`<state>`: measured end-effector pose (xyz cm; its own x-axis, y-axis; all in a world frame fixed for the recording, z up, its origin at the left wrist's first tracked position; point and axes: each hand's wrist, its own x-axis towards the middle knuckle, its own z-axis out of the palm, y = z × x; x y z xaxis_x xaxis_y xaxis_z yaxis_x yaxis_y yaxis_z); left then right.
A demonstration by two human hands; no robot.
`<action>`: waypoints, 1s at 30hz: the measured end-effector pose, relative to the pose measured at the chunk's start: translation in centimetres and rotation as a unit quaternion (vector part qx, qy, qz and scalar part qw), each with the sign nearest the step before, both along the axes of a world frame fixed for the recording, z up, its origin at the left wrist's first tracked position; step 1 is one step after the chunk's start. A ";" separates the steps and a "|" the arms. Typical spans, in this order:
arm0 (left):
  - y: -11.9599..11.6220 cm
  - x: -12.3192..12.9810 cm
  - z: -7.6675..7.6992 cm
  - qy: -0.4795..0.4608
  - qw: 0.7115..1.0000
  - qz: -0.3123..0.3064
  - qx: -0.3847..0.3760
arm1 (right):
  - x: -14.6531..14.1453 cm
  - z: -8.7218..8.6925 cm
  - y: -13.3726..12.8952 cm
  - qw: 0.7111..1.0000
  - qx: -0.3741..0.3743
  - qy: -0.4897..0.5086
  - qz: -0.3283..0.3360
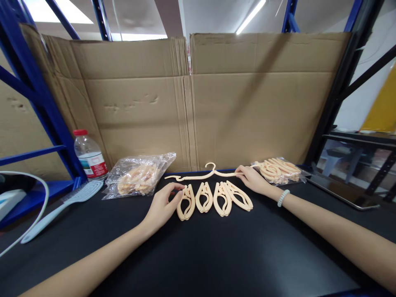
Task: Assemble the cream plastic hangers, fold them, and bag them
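Four folded cream hangers lie in a row on the black table: the leftmost (186, 203), a second (204, 198), a third (222, 200) and a slanted one at the right (240, 195). Behind them an unfolded hanger (198, 177) lies with its hook away from me. My left hand (163, 203) has its thumb and fingertips closed at the top of the leftmost folded hanger. At the right end of the unfolded hanger, my right hand (252, 178) pinches the arm's tip.
Clear bags of cream hangers lie at left (139, 178) and right (280, 170). Beyond the left bag are a light blue brush (83, 193) and a red-capped bottle (89, 159). Cardboard (139, 107) stands behind; a dark tray (343, 189) is at right.
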<state>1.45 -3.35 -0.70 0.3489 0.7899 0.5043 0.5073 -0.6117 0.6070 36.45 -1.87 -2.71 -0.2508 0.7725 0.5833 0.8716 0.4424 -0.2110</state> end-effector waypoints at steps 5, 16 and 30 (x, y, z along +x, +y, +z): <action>0.2 0.0 -0.1 -0.028 0.999 0.010 -0.025 | 0.5 2.6 -1.0 0.998 0.048 -0.005 -0.034; -2.7 1.8 2.0 -0.272 0.907 -0.005 -0.321 | 0.4 5.6 -8.3 0.979 0.169 0.005 -0.117; -5.0 2.3 2.5 -0.151 0.949 -0.114 -0.254 | -3.2 1.1 -10.2 0.980 0.197 0.007 0.003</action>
